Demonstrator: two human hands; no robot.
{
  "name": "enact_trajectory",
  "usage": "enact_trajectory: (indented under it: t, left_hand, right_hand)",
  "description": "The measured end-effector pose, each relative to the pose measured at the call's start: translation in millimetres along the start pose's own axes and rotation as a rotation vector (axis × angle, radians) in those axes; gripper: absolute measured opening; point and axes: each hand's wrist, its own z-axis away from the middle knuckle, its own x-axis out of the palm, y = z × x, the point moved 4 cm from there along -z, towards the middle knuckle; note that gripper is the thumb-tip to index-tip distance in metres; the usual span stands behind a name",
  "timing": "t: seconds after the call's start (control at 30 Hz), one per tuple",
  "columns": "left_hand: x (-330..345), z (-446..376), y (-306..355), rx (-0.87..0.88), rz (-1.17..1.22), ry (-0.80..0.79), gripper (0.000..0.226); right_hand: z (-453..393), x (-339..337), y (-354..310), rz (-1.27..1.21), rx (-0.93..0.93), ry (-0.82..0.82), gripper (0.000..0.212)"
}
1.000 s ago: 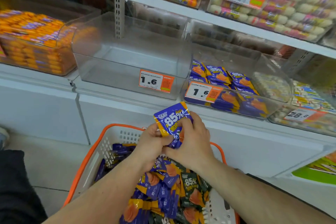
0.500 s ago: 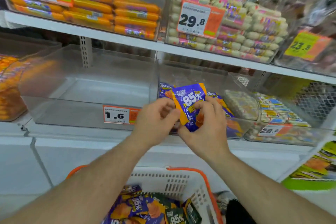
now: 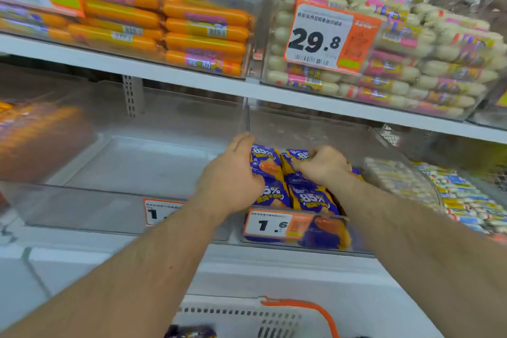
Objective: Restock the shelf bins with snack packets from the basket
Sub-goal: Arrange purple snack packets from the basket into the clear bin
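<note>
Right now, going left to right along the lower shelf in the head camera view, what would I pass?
Blurred bin of orange packs → empty clear bin → left hand → purple snack packets → right hand → bin of white-wrapped packs.

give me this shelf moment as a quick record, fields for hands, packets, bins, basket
left hand: left hand rests against the left side of the purple snack packets, fingers fairly straight
right hand: right hand curled on top of the packets
packets: purple and orange, marked 85%, lying in rows
target bin: clear bin, partly filled, price tag 1.6
neighbour bin: clear bin to the left, no packets in view
basket: white basket with orange handle below, mostly out of view
</note>
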Motion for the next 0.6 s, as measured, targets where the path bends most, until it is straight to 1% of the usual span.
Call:
enact_trajectory:
  t: [0.1, 0.23, 0.37, 0.47, 0.53, 0.6]
  left_hand:
    - [1, 0, -1, 0.006, 0.008, -0.002, 0.074]
    - [2, -1, -5, 0.011, 0.034, 0.001, 0.076]
    - [3, -2, -5, 0.022, 0.026, 0.016, 0.077]
    - [2, -1, -4, 0.032, 0.024, 0.03, 0.076]
    - [2, -1, -3, 0.033, 0.015, 0.03, 0.076]
    - [2, 0, -2, 0.039, 0.003, 0.032, 0.077]
  right_hand:
    - [-23, 17, -6, -0.006, -0.025, -0.042, 0.043]
    - [-41, 36, -4, 0.024, -0.036, -0.067, 0.038]
    - [-47, 51, 1, 0.081, -0.046, -0.11, 0.042]
    - [-50, 54, 2, 0.12, -0.069, -0.116, 0.054]
    - [-51, 54, 4, 0.153, -0.08, -0.124, 0.07]
    - [-51, 56, 6, 0.153, -0.071, -0.132, 0.077]
